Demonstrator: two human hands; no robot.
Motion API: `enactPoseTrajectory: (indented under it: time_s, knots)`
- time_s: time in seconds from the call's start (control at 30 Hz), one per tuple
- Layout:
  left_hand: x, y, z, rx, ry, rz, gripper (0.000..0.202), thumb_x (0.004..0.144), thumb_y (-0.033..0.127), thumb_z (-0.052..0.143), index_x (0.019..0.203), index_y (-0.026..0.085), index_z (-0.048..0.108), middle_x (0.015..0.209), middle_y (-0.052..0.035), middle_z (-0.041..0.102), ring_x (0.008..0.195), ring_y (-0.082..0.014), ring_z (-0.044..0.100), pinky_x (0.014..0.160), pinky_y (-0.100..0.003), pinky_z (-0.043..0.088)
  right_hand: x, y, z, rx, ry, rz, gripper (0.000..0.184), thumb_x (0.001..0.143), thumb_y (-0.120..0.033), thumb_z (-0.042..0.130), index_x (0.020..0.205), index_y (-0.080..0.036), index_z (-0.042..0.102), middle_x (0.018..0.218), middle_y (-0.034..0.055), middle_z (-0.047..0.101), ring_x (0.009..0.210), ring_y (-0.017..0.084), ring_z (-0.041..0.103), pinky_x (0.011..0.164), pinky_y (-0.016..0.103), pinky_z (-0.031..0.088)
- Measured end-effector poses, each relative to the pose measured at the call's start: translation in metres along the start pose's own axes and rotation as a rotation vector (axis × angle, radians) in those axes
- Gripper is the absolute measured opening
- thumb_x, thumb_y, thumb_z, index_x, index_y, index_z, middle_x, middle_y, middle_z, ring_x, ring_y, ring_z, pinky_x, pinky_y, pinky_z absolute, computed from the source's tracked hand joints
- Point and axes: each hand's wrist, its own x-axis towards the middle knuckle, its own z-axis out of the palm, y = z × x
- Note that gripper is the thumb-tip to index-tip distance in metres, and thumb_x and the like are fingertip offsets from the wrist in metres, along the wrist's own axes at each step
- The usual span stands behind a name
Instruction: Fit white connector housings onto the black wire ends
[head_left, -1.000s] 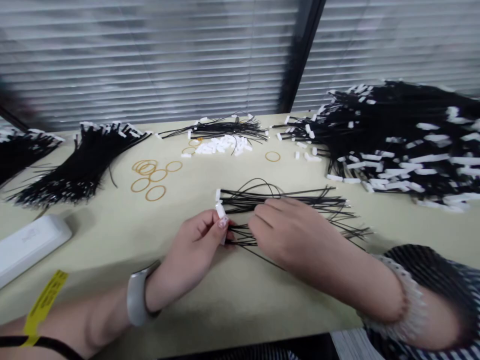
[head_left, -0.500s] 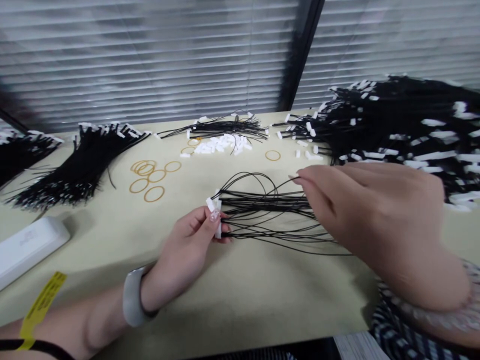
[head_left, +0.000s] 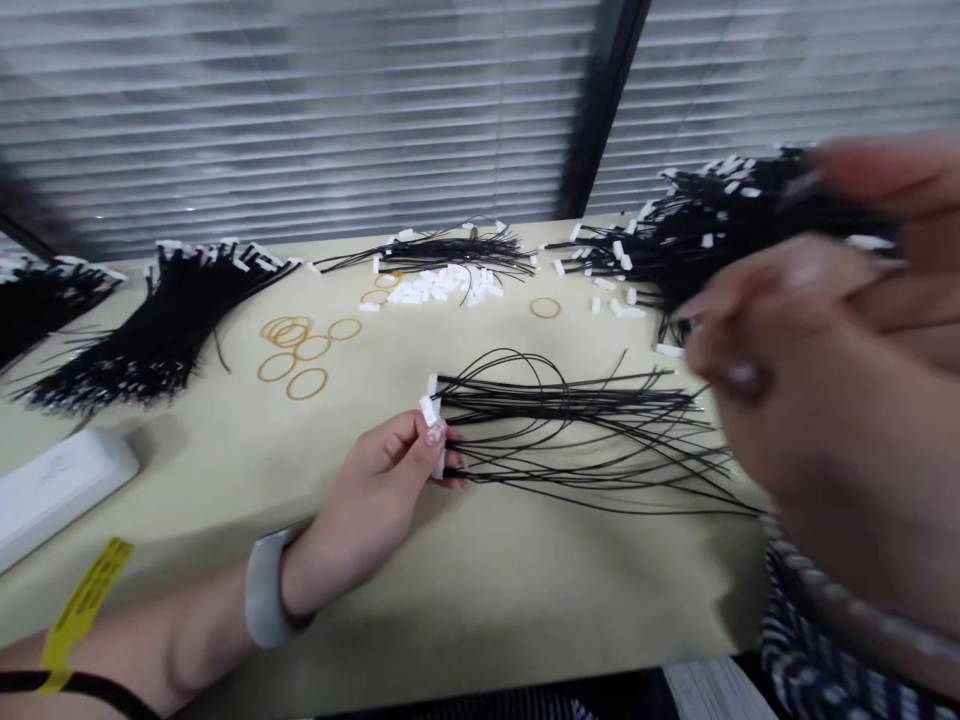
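My left hand point(head_left: 397, 460) pinches a small stack of white connectors point(head_left: 430, 410) between thumb and fingers. From these connectors, black wires point(head_left: 570, 400) fan out to the right, their loose ends spread above the table; a few wires curl up in a loop. My right hand point(head_left: 847, 340) is raised at the right, close to the camera and blurred. Its thumb and fingers are apart, with nothing visible between them. It partly covers a large pile of black wires with white connectors point(head_left: 750, 220) behind it.
Rubber bands point(head_left: 307, 384) lie left of centre. Loose white connectors point(head_left: 442, 284) sit behind, near a thin bunch of wires point(head_left: 457, 250). A thick wire bundle point(head_left: 172, 330) rests at the left, by a white case point(head_left: 64, 490). Window blinds point(head_left: 300, 110) stand at the table's back edge.
My right hand has let go of a wire's end and moved up and right, its fingers opening. The freed wire loops back among the others. My left hand keeps its grip in place.
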Motion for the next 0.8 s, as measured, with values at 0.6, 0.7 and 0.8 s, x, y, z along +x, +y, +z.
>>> enactPoseTrajectory:
  time_s: [0.6,0.7,0.8]
  knots:
    - [-0.011,0.012,0.004,0.285,-0.193,0.176,0.024,0.086,0.031,0.043,0.069,0.016,0.051,0.068,-0.0009,0.054,0.064,-0.0115,0.049,0.058,-0.020,0.043,-0.030,-0.005,0.046,-0.251,-0.630,-0.120,0.020,0.084,-0.016,0.046,0.074,-0.013,0.063,0.068,0.0024,0.058,0.063,0.010,0.051,0.059,0.023,0.035]
    - [-0.012,0.011,0.003,0.338,-0.216,0.197,0.026,0.087,0.033,0.041,0.072,0.015,0.052,0.070,-0.0018,0.055,0.064,-0.0121,0.046,0.058,-0.022,0.041,-0.031,-0.004,0.047,-0.247,-0.635,-0.137,0.019,0.084,-0.015,0.046,0.075,-0.013,0.063,0.068,0.0020,0.058,0.063,0.010,0.051,0.059,0.022,0.034]
    - [-0.013,0.011,0.003,0.357,-0.211,0.222,0.026,0.088,0.032,0.040,0.072,0.015,0.053,0.068,-0.0006,0.053,0.062,-0.0113,0.045,0.056,-0.021,0.038,-0.030,-0.004,0.047,-0.222,-0.648,-0.154,0.022,0.085,-0.017,0.045,0.073,-0.013,0.063,0.067,0.0018,0.058,0.062,0.010,0.051,0.059,0.022,0.034]
